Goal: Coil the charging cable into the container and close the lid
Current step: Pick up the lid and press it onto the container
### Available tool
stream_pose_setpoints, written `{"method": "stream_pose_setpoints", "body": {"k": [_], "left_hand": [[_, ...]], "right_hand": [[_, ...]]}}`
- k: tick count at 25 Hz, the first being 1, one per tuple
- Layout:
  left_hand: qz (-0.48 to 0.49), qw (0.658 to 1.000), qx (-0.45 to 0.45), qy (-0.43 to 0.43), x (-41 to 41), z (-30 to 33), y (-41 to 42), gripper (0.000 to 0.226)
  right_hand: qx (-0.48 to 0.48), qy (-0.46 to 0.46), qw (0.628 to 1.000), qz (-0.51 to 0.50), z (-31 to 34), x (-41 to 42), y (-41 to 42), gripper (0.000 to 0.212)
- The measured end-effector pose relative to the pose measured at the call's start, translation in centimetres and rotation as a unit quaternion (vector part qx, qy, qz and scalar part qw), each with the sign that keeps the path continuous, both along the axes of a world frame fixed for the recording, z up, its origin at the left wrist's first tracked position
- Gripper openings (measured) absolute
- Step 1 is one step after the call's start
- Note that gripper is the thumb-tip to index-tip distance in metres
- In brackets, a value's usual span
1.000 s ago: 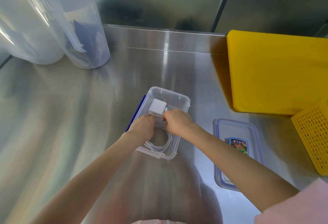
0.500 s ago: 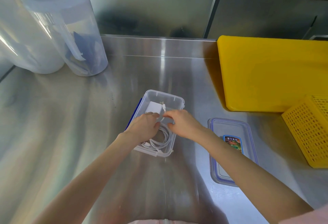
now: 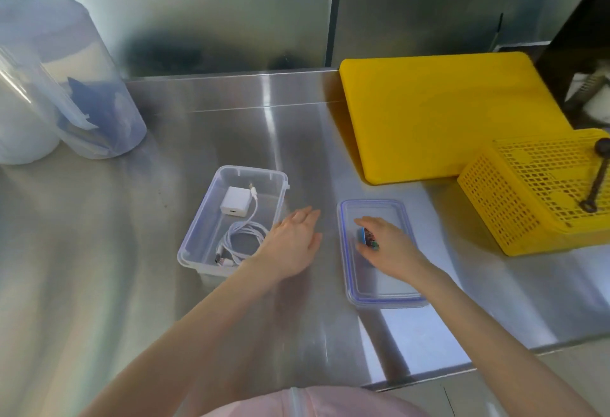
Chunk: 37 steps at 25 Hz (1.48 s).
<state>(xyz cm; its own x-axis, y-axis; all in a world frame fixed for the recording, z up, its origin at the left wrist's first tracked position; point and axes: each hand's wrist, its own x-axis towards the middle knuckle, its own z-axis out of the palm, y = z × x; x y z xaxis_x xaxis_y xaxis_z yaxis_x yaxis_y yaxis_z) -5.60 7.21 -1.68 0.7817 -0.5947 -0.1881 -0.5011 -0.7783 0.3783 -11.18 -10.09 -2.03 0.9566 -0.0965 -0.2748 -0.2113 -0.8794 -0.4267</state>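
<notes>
While one cable (image 3: 242, 240) lies coiled, one lid (image 3: 379, 288) waits.

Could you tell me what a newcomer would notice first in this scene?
Probably the big yellow board at the back right of the steel counter, with a yellow basket lying against its near corner. Next, mid-counter, the open clear container holding a white charger and coiled cable. Just right of it, the right hand rests on the lid, while the left hand hovers open between the two.
</notes>
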Motion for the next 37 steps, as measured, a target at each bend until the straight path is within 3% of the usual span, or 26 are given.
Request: {"method": "stream_pose_setpoints", "body": {"k": [7, 11, 15, 21, 27, 31, 35, 37], "left_hand": [[0.004, 0.993, -0.001, 0.119, -2.6, -2.3, -4.6, 0.056], [0.069, 0.967, -0.032, 0.242, -3.9, -3.3, -6.4, 0.060], [0.138, 0.949, -0.086, 0.272, -5.0, -2.9, -7.5, 0.051], [0.189, 0.934, -0.172, 0.252, -5.3, -2.1, -6.8, 0.045], [0.207, 0.936, -0.251, 0.132, -4.9, -1.4, -4.2, 0.048], [0.249, 0.918, -0.303, 0.068, -4.5, -0.6, -1.5, 0.052], [0.285, 0.897, -0.337, 0.035, -3.7, -0.1, 1.9, 0.051], [0.294, 0.891, -0.344, 0.026, -3.1, -0.2, 3.7, 0.051]], "right_hand": [[0.003, 0.063, 0.994, -0.086, -1.4, -3.3, -5.6, 0.058], [0.038, 0.089, 0.988, -0.118, -1.9, -4.1, -6.7, 0.058], [0.059, 0.096, 0.983, -0.142, -2.7, -4.3, -6.3, 0.053], [0.102, 0.050, 0.971, -0.212, -2.8, -4.0, -5.1, 0.044], [0.160, -0.046, 0.955, -0.244, -0.8, -3.3, -3.1, 0.037], [0.225, -0.086, 0.933, -0.267, 0.4, -2.9, -0.6, 0.034], [0.288, -0.076, 0.916, -0.270, 1.1, -1.7, 2.5, 0.038], [0.311, -0.075, 0.913, -0.253, 1.1, -1.1, 4.3, 0.026]]}}
